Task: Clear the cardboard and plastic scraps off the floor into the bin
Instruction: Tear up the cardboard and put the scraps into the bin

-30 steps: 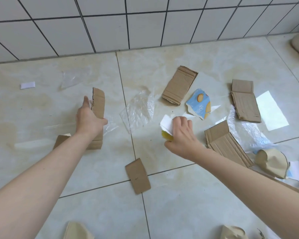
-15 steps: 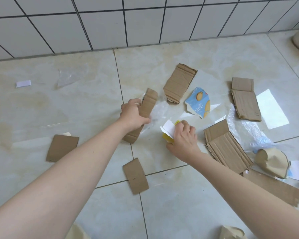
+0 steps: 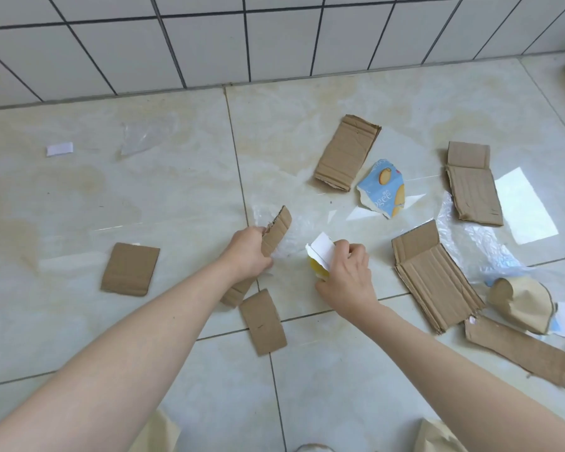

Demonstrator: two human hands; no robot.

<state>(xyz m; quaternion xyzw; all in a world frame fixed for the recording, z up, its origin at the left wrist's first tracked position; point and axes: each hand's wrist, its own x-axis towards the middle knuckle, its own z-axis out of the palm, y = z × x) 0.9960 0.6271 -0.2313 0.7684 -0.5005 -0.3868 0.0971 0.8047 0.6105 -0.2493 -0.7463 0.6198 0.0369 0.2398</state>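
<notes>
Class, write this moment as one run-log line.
left hand: holds cardboard strip | right hand: holds white and yellow paper scrap | floor: scraps remain | bin: not visible

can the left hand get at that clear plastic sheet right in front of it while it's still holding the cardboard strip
Probably yes. The clear plastic sheet lies flat on the floor right beside the left hand, with nothing on top except the cardboard strip the hand itself holds. Its fingers are curled round that strip, so pinching the film may be awkward.

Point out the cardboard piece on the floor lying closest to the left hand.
The small cardboard strip just below the left hand, on the tile seam; others lie farther.
</notes>
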